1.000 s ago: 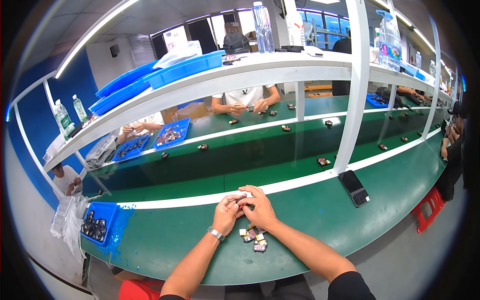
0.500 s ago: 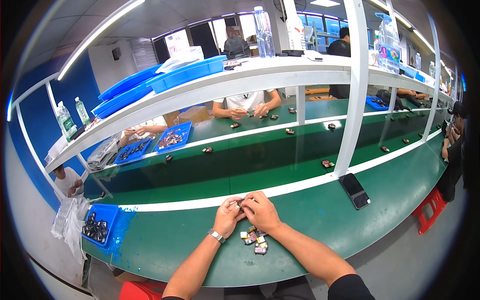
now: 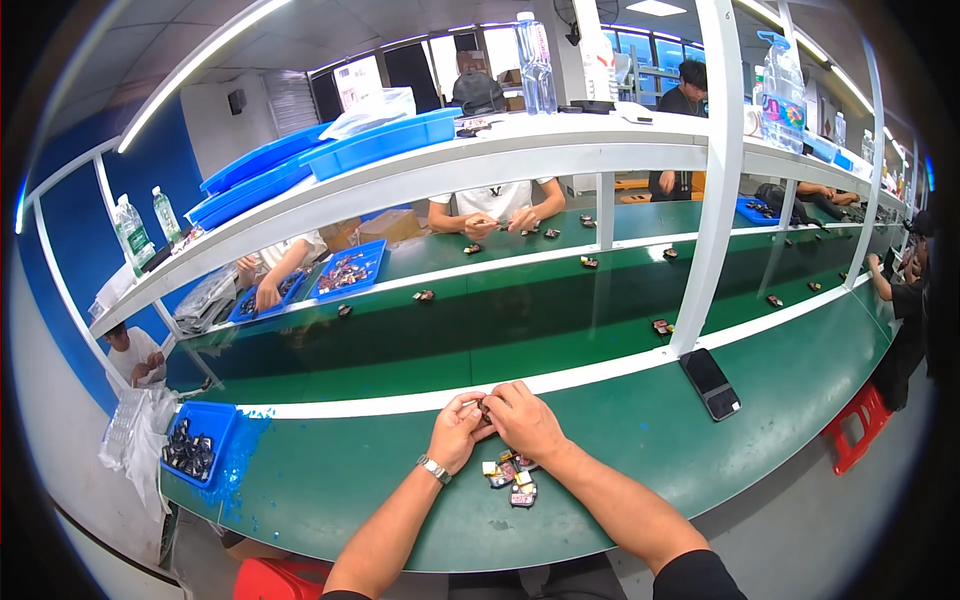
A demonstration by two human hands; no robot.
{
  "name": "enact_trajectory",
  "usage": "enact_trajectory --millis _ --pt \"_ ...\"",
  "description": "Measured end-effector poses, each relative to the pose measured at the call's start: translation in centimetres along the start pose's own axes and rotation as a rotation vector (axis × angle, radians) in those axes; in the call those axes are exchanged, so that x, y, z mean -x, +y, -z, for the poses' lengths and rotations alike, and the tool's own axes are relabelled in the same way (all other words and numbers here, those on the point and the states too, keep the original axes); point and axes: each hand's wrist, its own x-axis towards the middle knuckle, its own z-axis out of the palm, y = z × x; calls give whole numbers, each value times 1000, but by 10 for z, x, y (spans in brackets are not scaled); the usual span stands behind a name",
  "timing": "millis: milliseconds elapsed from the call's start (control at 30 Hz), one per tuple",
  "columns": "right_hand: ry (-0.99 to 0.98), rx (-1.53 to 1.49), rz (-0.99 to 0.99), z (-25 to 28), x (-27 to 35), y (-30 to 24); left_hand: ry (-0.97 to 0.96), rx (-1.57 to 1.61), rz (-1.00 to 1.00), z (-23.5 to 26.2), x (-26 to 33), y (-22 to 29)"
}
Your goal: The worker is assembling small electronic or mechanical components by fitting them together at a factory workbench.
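Note:
My left hand [image 3: 455,436], with a metal-banded watch on its wrist, is closed around a small dark part [image 3: 485,409] above the green worktop. The thumb and fingers of my right hand [image 3: 527,428] pinch the same part from the other side. Most of it is hidden by my fingers, so its exact kind does not show. Just below my hands, on the worktop, lies a small pile of black parts [image 3: 522,494] with pink, white and yellow pieces on them.
At the left stands a blue tray [image 3: 229,440] of black parts, beside scattered blue bits [image 3: 240,478]. A black phone [image 3: 711,384] lies right, near a white post [image 3: 712,210]. Beyond the white rail, a green conveyor belt [image 3: 560,330] carries similar parts; co-workers sit across it.
Both my hands stay together on the small part, with barely any finger movement. Across the belt at left, a co-worker's hand has reached down into a blue tray. The view has shifted slightly.

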Motion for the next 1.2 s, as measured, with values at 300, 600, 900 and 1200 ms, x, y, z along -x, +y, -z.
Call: enact_trajectory --millis 300,600,900,1200 --pt "-8 42 -16 5 1 -1 -8 -79 -2 -6 1 2" --pt "-10 -19 -51 3 3 -4 106 -202 -24 -7 1 -1" --pt "47 -52 -97 -3 7 0 11 -125 22 -5 2 2" --pt "111 -74 -32 -5 4 0 -65 5 39 7 1 3"
